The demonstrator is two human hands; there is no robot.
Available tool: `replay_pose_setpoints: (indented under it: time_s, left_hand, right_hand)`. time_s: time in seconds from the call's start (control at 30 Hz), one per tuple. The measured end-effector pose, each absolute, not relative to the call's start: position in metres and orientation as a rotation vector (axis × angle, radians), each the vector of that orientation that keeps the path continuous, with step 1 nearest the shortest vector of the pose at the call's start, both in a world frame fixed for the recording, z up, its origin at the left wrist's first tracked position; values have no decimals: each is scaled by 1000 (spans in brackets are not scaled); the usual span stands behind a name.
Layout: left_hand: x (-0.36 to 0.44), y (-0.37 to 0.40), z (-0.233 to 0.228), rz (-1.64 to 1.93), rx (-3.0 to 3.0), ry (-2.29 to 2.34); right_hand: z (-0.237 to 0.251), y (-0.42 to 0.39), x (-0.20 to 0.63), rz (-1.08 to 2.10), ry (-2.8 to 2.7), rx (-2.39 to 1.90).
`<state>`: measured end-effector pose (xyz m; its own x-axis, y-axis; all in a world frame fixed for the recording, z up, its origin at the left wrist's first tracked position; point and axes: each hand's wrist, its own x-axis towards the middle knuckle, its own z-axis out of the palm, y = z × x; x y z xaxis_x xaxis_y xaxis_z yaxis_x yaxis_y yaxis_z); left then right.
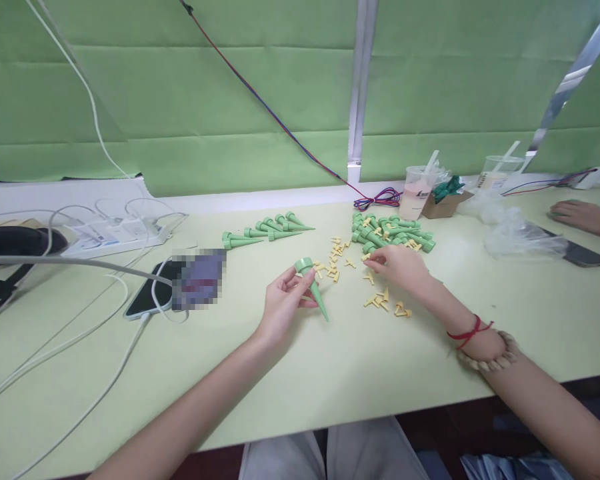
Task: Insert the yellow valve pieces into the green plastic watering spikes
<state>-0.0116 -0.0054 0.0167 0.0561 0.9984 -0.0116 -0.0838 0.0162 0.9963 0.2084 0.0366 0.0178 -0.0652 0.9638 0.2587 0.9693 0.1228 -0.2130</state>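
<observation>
My left hand is closed around a green plastic watering spike, its wide cap up and its point slanting down to the right. At the near edge of a heap of green spikes, my right hand has thumb and fingertips pinched on a small yellow plastic valve. Between the hands lie several loose yellow valves, and a smaller cluster of yellow valves sits nearer me. Several more green spikes lie in a row at the back, left of the heap.
A phone with a white cable lies left, near a power strip. Behind the heap stand a drink cup and small cardboard box. At right are plastic bags, a dark phone and another person's hand.
</observation>
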Motion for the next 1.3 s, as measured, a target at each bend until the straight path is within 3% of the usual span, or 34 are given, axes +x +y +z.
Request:
replay_pose_setpoints:
  time_s: [0.23,0.5,0.73,1.07,1.3]
  left_hand:
    - [-10,-6,15,1175,1167,1119]
    - [-9,-7,15,1198,1152,1103]
    - [-9,-7,13,1185,1152,1090]
    - [-9,-9,15,1193,1155,1090]
    - [-10,-8,13,1146,1180,1050]
  right_hand:
    - [16,34,205,53,-2081,-1854]
    - [-4,38,192,13,-2465,-1238]
    - [-9,39,185,194,-2595,-1176]
    - [-12,48,192,154,-2374,-1186]
    - [-8,43,186,338,-2058,-1227]
